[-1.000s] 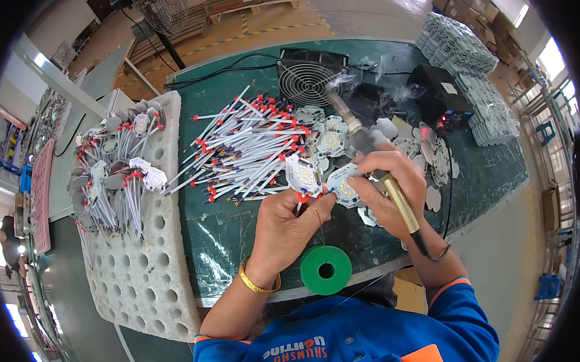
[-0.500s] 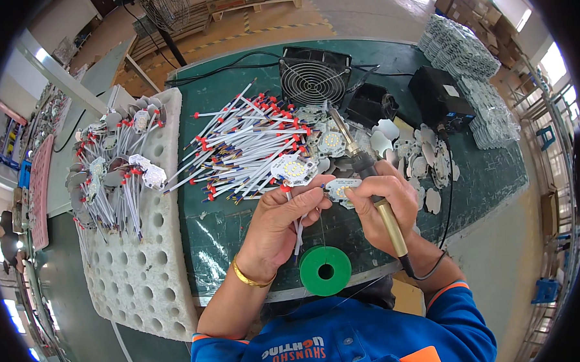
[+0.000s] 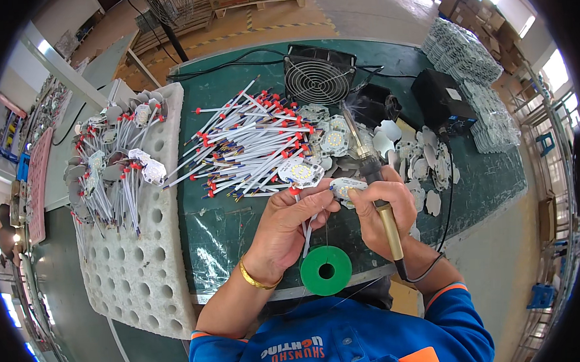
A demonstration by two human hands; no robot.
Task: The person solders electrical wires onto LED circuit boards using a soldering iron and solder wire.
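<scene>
My left hand (image 3: 280, 225) is closed on white wires with a red band, topped by a round LED board (image 3: 300, 173). A thin solder wire runs up to its fingers from a green spool (image 3: 310, 271) at the table's front edge. My right hand (image 3: 390, 214) grips a soldering iron (image 3: 390, 230) with a brass-coloured handle, its tip pointing up and away. With its thumb and finger the same hand pinches a second LED board (image 3: 345, 186), whose left edge is close to my left fingertips. Whether they touch it I cannot tell.
Loose white wires (image 3: 249, 144) lie heaped beyond my left hand. LED boards and discs (image 3: 425, 162) spread to the right. A fan (image 3: 319, 77) and a black box (image 3: 442, 100) stand farther back, near stacked boards (image 3: 462, 50). At left, a holed foam block (image 3: 129, 272) bears wired boards.
Both hands have shifted slightly to the right with what they hold. The soldering iron's tip has moved right, and the board in my right hand is tilted more.
</scene>
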